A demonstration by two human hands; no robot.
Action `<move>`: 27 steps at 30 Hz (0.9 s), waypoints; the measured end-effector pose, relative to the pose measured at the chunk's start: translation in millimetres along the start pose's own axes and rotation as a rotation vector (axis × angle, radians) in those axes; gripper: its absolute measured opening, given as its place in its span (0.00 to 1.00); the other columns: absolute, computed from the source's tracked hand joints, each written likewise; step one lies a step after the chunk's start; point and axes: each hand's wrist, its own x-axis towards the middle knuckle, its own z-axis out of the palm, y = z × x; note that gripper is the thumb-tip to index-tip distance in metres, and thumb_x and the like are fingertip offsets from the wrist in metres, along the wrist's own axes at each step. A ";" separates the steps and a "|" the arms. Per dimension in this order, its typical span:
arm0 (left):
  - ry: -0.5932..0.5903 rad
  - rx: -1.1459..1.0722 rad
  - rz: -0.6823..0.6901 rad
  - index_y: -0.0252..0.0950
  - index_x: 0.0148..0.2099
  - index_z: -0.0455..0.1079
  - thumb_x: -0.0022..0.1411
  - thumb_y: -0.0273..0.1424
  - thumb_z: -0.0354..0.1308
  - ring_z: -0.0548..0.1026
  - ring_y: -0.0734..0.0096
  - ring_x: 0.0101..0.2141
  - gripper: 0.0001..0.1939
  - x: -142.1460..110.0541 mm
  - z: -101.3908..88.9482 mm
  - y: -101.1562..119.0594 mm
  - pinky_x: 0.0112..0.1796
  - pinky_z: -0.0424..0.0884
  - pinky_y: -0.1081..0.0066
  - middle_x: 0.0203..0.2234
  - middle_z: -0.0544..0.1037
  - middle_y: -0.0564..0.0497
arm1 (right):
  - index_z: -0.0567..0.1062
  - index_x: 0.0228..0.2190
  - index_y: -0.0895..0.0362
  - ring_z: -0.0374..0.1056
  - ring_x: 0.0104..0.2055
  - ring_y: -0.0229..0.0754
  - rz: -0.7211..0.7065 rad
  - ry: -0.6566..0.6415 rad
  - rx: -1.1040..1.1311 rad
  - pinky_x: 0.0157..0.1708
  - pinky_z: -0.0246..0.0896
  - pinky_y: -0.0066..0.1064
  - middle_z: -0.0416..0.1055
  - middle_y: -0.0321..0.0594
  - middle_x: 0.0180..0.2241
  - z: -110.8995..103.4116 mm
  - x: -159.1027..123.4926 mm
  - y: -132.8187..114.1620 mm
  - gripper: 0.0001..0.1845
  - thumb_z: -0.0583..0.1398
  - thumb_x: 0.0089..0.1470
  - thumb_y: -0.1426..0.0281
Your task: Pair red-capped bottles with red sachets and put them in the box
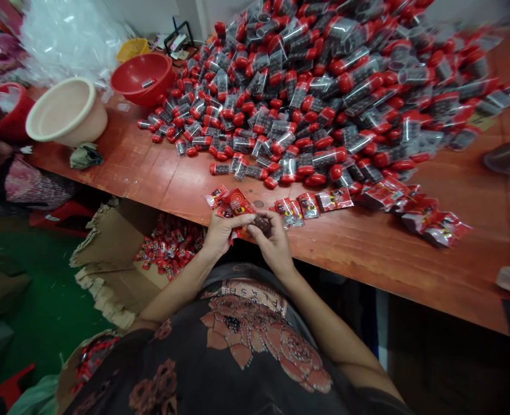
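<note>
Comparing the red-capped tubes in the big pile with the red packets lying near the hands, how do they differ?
The red-capped tubes are rounded, clear-bodied cylinders showing dark contents, while the red packets are flat, printed and opaque. The tubes lie in a large jumbled heap; the packets lie mostly in a loose line and clusters nearer the table's front edge. Both share red colouring and rest on the same reddish wooden table.

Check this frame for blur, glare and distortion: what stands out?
Head view: wide-angle distortion bows the edge of the orange-red wooden tabletop; glare glints off the clear plastic-wrapped red-capped tubes; the left hand and right hand look sharp, without motion blur.
</note>
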 end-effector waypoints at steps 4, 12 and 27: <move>0.067 0.001 0.025 0.33 0.28 0.74 0.36 0.27 0.73 0.75 0.75 0.27 0.14 3.2 -3.5 -4.6 0.31 0.70 0.75 0.25 0.78 0.53 | 0.70 0.52 0.45 0.69 0.48 0.44 0.056 -0.076 0.100 0.49 0.71 0.45 0.68 0.40 0.47 -2.5 2.5 -2.2 0.20 0.59 0.57 0.64; 0.007 -0.018 -0.006 0.34 0.32 0.75 0.40 0.33 0.74 0.74 0.76 0.25 0.16 0.8 -2.3 -12.5 0.25 0.67 0.77 0.25 0.78 0.52 | 0.71 0.52 0.43 0.71 0.41 0.40 0.194 0.040 0.317 0.45 0.75 0.43 0.70 0.38 0.48 2.6 1.1 4.7 0.23 0.62 0.54 0.64; -0.018 -0.043 -0.082 0.34 0.33 0.71 0.43 0.33 0.71 0.57 0.88 0.14 0.15 13.3 -13.3 -19.8 0.12 0.45 0.80 0.20 0.71 0.57 | 0.78 0.41 0.53 0.68 0.37 0.40 0.047 0.300 -0.144 0.39 0.68 0.36 0.70 0.38 0.36 -51.9 13.5 16.2 0.15 0.64 0.51 0.61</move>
